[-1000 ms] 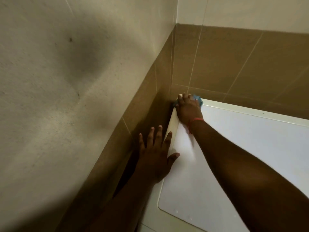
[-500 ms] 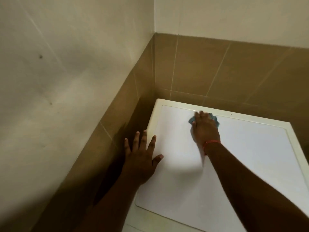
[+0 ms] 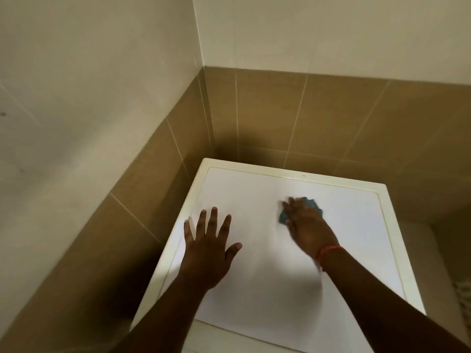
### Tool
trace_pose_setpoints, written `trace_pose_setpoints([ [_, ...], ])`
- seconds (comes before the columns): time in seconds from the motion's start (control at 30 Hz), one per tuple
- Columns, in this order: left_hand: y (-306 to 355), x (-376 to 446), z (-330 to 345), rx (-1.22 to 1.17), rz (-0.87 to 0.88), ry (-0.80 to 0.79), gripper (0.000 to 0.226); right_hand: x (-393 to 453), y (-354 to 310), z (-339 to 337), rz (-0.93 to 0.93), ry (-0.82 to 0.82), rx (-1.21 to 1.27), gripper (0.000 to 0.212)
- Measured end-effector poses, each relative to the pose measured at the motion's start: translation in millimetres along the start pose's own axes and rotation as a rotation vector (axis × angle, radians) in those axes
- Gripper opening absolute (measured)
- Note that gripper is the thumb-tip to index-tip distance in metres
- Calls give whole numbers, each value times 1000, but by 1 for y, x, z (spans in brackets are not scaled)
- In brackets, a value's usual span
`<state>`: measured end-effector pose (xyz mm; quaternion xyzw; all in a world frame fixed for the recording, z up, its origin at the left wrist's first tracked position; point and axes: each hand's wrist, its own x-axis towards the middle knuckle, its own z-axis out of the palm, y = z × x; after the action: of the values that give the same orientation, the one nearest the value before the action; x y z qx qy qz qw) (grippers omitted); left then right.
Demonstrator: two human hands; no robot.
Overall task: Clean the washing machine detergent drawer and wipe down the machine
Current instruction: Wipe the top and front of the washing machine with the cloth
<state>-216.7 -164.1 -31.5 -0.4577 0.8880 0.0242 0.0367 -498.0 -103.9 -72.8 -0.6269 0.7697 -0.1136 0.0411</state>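
Right hand (image 3: 309,229) flat on blue cloth (image 3: 311,203), fingers straight.

Brown wall tiles (image 3: 331,118) with pale grout run beneath cream plaster wall (image 3: 89,72), meeting in a corner

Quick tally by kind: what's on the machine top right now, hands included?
Hands: 2, left hand flat, right hand pressing the cloth
Blue cloth: 1
Red wrist band: 1
Total: 4, all over the white washing machine top
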Motion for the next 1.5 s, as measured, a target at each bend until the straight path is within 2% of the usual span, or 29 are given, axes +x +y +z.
trace_pose_setpoints([
  [0.07, 13, -3, 0, 8, -15, 14, 75, -6, 11, -3, 235, 68, -31, 52],
  [0.1, 19, -6, 0, 8, -26, 17, 75, -9, 7, -2, 274, 64, -39, 49],
  [0.13, 24, -8, 1, 7, -35, 15, 76, -13, 2, 1, 218, 27, -25, 47],
  [0.2, 32, -13, 2, 6, -46, 12, 77, -24, 3, 7, -32, -12, -12, 50],
  [0.23, 36, -16, 2, 7, -51, 9, 76, -28, 13, 3, -79, -28, -3, 50],
  [0.27, 39, -19, 2, 7, -56, 4, 75, -30, 26, -1, -42, -11, 17, 50],
  [0.37, 46, -29, -1, 1, -71, 15, 72, -43, 39, -9, 342, 125, 63, 46],
  [0.4, 48, -32, -1, -4, -77, 20, 71, -49, 27, -7, 346, 148, 59, 45],
  [0.43, 50, -36, -2, -10, -82, 23, 70, -57, 11, -4, 247, 136, 70, 46],
  [0.5, 50, -42, -1, -13, -83, 20, 70, -75, -6, 6, -108, 97, -5, 51],
  [0.53, 49, -45, 0, -10, -84, 16, 70, -80, -4, 6, -194, 52, -39, 53],
  [0.57, 48, -47, 0, -6, -87, 15, 69, -81, 3, 4, -174, 39, -39, 54],
  [0.67, 42, -52, 3, -12, -124, 2, 69, -88, -4, 5, 154, 99, 46, 55],
  [0.7, 39, -54, 4, -14, -136, -5, 69, -91, -21, 7, 118, 88, 54, 54],
  [0.8, 31, -59, 6, -22, -155, -27, 70, -100, -52, 17, -309, 36, -32, 55],
  [0.83, 29, -60, 6, -23, -158, -23, 70, -96, -51, 14, -321, 37, -41, 55],
  [0.93, 19, -65, 8, -34, -183, -30, 69, -89, -63, 16, 1, 96, 20, 55],
  [0.97, 15, -67, 8, -40, -194, -31, 69, -90, -80, 19, 4, 57, 36, 56],
  [1.07, 3, -75, 10, -41, -204, -37, 70, -92, -113, 34, -373, -14, -40, 54],
  [1.1, -2, -79, 10, -40, -202, -31, 71, -83, -112, 30, -377, -12, -42, 54],
  [1.13, -6, -81, 9, -41, -202, -26, 72, -73, -108, 28, -292, 3, -33, 53],
  [1.2, -16, -87, 9, -44, -216, -33, 74, -64, -113, 25, -8, 21, 22, 52],
  [1.23, -22, -90, 9, -44, -226, -40, 75, -65, -127, 26, 35, 20, 38, 52],
  [1.27, -28, -93, 10, -42, -232, -51, 76, -68, -144, 31, -29, 6, 42, 51],
  [1.33, -38, -97, 11, -41, -234, -60, 77, -76, -168, 41, -338, -30, -12, 50],
  [1.37, -45, -98, 11, -41, -230, -66, 78, -71, -169, 39, -431, -25, -50, 50],
  [1.4, -51, -98, 11, -36, -222, -80, 79, -60, -166, 37, -404, -19, -54, 49],
  [1.5, -69, -98, 12, -29, -198, -118, 82, -37, -177, 30, 65, -21, 33, 52],
])
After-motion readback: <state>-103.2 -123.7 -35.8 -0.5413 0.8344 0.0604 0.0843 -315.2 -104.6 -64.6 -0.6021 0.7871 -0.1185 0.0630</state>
